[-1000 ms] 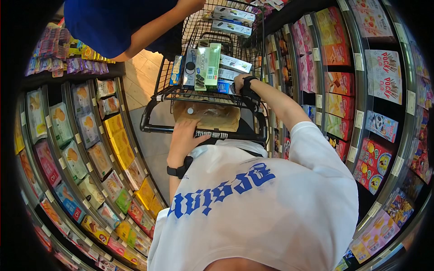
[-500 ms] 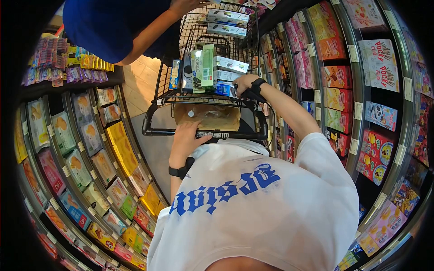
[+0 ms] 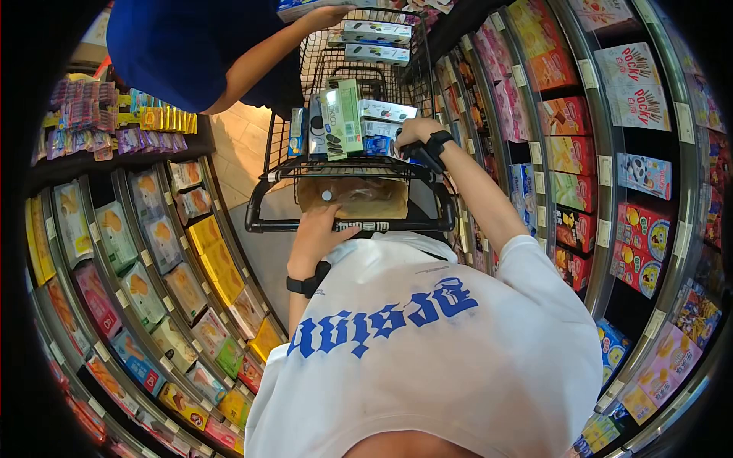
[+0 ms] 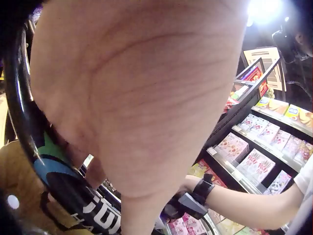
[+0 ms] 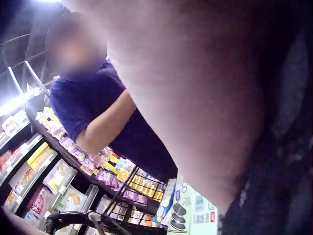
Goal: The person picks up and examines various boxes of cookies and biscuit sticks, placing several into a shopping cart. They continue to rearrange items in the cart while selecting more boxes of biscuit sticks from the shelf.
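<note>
In the head view, my left hand (image 3: pixel 314 238) lies over the black handle bar (image 3: pixel 301 226) of a shopping cart, gripping it with the thumb on the near side. The left wrist view shows this bar (image 4: pixel 56 176) beside the palm. My right hand (image 3: pixel 418 131) is curled at the right rear edge of the wire basket, next to the stacked boxes; its fingertips are partly hidden. In the basket stand a green cookie box (image 3: pixel 348 118), white boxes (image 3: pixel 388 111) and a blue pack (image 3: pixel 379 146). More white boxes (image 3: pixel 376 32) lie at the far end.
A person in a blue shirt (image 3: pixel 183 53) stands ahead at the left, one hand at a blue-and-white box (image 3: pixel 305 8). Snack shelves line both sides, with biscuits (image 3: pixel 160 237) left and Pocky boxes (image 3: pixel 645 107) right. A brown bag (image 3: pixel 382 200) hangs behind the handle.
The view has turned slightly, and the cart sits a little farther right in it. Both hands keep their places on the cart. A blue-and-white box has appeared at the other person's hand.
</note>
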{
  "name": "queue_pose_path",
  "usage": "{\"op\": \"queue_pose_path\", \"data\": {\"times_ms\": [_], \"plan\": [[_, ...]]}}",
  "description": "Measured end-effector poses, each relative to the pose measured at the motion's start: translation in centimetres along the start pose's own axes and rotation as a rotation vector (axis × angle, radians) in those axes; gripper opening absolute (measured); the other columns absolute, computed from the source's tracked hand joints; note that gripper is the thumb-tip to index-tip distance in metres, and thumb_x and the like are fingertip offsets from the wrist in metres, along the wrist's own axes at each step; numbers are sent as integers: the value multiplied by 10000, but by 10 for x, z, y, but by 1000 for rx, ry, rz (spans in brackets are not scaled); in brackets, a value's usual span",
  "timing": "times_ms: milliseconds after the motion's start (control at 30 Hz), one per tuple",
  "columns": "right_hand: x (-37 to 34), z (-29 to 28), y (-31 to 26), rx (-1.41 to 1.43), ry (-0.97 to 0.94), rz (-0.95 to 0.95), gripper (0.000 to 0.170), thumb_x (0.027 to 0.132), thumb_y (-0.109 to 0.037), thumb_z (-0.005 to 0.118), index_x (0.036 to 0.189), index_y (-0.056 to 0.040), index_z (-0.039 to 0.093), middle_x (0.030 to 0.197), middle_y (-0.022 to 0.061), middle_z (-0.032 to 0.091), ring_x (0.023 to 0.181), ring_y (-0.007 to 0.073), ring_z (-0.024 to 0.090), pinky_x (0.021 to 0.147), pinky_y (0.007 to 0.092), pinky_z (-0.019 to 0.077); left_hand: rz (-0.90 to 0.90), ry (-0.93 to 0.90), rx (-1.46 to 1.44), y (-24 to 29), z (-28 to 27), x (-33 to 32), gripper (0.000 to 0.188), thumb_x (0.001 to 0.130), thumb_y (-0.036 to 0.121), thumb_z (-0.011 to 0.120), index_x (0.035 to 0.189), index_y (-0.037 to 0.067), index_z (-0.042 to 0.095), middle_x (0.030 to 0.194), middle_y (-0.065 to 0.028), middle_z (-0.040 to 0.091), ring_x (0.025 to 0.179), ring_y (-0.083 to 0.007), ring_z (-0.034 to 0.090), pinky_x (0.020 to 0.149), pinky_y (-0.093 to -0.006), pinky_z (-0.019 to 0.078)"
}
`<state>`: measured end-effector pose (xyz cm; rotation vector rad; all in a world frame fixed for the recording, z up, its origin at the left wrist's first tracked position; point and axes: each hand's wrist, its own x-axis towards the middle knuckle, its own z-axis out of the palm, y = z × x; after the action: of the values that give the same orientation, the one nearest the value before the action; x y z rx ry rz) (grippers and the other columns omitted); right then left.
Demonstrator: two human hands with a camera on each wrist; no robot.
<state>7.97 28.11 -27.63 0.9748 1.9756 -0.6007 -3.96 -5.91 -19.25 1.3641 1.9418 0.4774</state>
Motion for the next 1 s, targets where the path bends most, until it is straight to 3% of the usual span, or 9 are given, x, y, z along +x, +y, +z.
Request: {"op": "queue_pose_path", "data": {"times_ms": [133,233,300,433,467,567,733,933,1000], "plan": [[-47,-14,-1,-78,74,27,542,680,-465,747,1086,-107,782,1110,114,765,1000,298,738,845,442,567,-29,8,-133,1,-3,1,566,869,393,766,1240,-18,649,1117,-237,687,1078,-393,638,936,-448,493],[-100,-24,21,195,122,-166,520,688,-442,755,991,-19,770,939,161,767,849,332,739,710,389,555,-58,95,-301,8,-16,5,523,891,332,759,1230,-46,639,1126,-250,681,1086,-395,640,914,-433,514],[-111,-14,41,412,99,-232,496,732,-419,769,939,31,743,750,129,704,661,202,671,615,339,525,-71,140,-345,6,-23,8,530,894,306,764,1258,-53,624,1140,-241,678,1096,-376,645,920,-418,519],[-167,-10,46,745,-14,-496,535,844,-335,769,1266,-16,690,1015,83,731,843,128,662,777,265,532,-116,301,-597,10,-29,17,632,902,274,782,1387,-54,544,1223,-206,654,1108,-300,650,939,-386,526],[-178,-7,43,779,-45,-515,529,868,-291,761,1321,-34,667,1068,62,727,913,107,651,852,253,511,-166,278,-699,9,-29,19,754,885,245,812,1480,-45,449,1293,-195,618,1129,-232,630,955,-352,529],[-200,3,19,854,-68,-665,522,829,-218,801,1311,-57,687,1131,75,722,999,130,646,912,275,500,-126,273,-1050,18,-34,24,820,860,216,838,1510,-38,408,1307,-208,607,1128,-196,622,957,-316,529],[-189,36,2,903,13,-784,506,882,-226,784,1334,-34,660,1240,109,709,1103,163,650,997,301,485,-32,195,-988,32,-67,23,685,857,92,819,1444,3,478,1258,-126,618,1127,-168,613,974,-300,520],[-144,58,14,1565,262,-423,371,1011,-327,650,1162,10,678,1083,63,729,1061,155,659,921,304,505,105,222,-1034,37,-82,10,706,794,1,832,1411,17,488,1267,-132,616,1180,-186,607,1034,-318,500],[-122,61,8,1305,757,-354,355,993,-323,662,1091,17,673,986,85,719,1005,197,683,856,326,512,122,215,-1004,29,-80,10,692,766,-36,833,1377,19,512,1312,-131,604,1220,-193,602,1065,-334,489]]}}
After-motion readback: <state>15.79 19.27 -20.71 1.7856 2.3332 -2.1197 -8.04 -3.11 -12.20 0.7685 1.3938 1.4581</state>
